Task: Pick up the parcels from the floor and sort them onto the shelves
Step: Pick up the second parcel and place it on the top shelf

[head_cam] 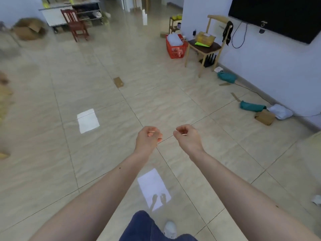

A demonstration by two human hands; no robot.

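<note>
My left hand (149, 138) and my right hand (186, 135) are stretched out over the tiled floor, side by side, fingers curled in loose fists with nothing in them. A small flat brown parcel (118, 82) lies on the floor ahead of them. By the right wall lie two teal bags (251, 106) (226, 77), a white bag (281, 111) and a brown cardboard box (264, 117). A metal shelf unit (86, 13) with yellow and brown packages stands at the far left back.
A wooden chair (203, 47) carrying a yellow package and a red basket (176, 47) stand by the right wall under a black screen (278, 16). A red chair (75, 25) and an open carton (28, 30) are at the back left. Blurred brown parcels sit at the left edge.
</note>
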